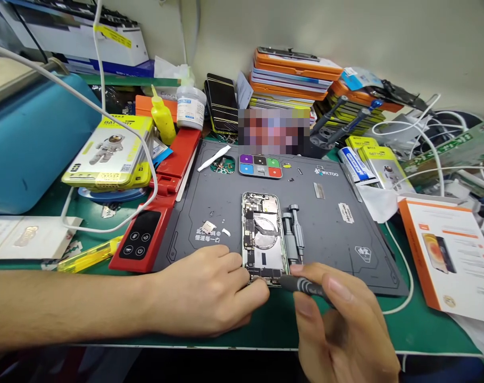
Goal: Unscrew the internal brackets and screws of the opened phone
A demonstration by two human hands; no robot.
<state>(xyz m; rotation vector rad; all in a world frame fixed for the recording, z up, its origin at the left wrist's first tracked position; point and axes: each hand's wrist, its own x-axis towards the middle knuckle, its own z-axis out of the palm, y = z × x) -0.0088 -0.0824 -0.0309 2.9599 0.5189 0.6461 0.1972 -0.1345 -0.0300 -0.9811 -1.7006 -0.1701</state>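
Note:
An opened smartphone [265, 234] lies on the dark work mat [222, 191], its board, cables and a round coil ring exposed. My left hand [210, 290] is curled against the phone's lower left corner, fingers bent onto its bottom edge; the thumb tip is hidden. In my right hand [341, 319] is a grey screwdriver [306, 285], held between thumb and fingers, its front end over the lower right corner of the phone. The tip cannot be made out. Two more grey screwdrivers [295, 234] lie right beside the phone. Small metal parts [208, 227] rest to its left.
A coloured magnetic pad [260, 166] and a white plastic pry tool [214, 158] lie at the mat's back. Left stand a red device [140, 239], battery boxes [110, 151] and a yellow bottle [163, 117]. An orange-white box [451, 255] and white cables [431, 143] are at right.

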